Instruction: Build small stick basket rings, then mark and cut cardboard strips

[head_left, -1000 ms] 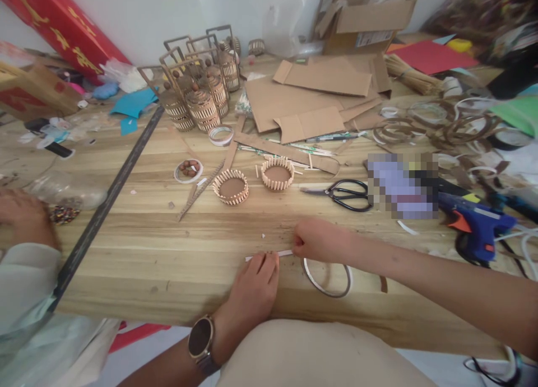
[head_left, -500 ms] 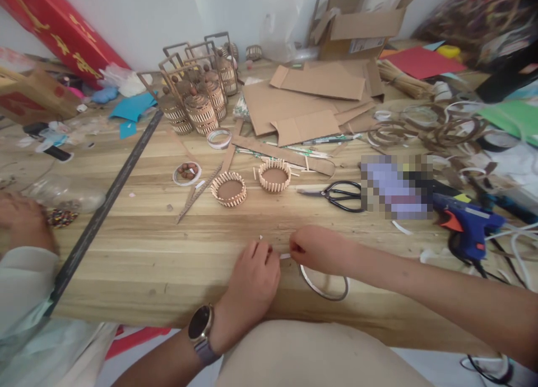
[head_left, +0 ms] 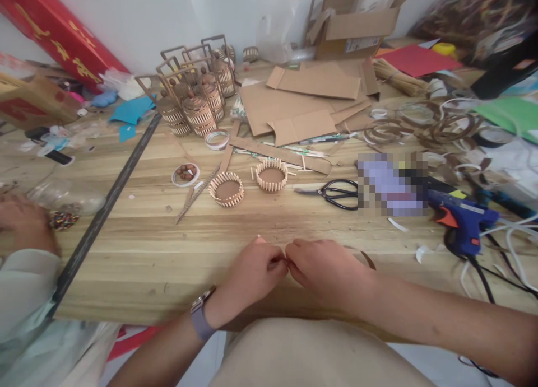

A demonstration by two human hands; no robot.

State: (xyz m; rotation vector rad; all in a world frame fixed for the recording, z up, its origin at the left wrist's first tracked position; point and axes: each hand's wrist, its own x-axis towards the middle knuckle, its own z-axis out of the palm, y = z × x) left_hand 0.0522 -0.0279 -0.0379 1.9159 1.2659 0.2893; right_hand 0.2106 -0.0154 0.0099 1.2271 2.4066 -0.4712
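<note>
My left hand (head_left: pixel 252 275) and my right hand (head_left: pixel 323 269) meet at the near edge of the wooden table (head_left: pixel 168 247), fingertips pinched together on a thin white strip that is almost wholly hidden between them. A small white tip (head_left: pixel 258 237) pokes up above my left fingers. A brown curved strip (head_left: pixel 369 258) peeks out behind my right hand. My left wrist wears a watch with a purple band (head_left: pixel 200 317). Beyond the hands stand two small round stick baskets (head_left: pixel 227 189) (head_left: pixel 271 175).
Black scissors (head_left: pixel 334 194) and a blue glue gun (head_left: pixel 462 222) lie to the right. Cardboard pieces (head_left: pixel 302 104), finished lantern-like baskets (head_left: pixel 195 107) and a long black ruler (head_left: pixel 105 208) fill the back and left. Another person's hand (head_left: pixel 23 222) and pale sleeve are at far left.
My hands have come together: the left lifted off the flat white strip and now pinches it against the right. The ring beside my right hand is no longer visible.
</note>
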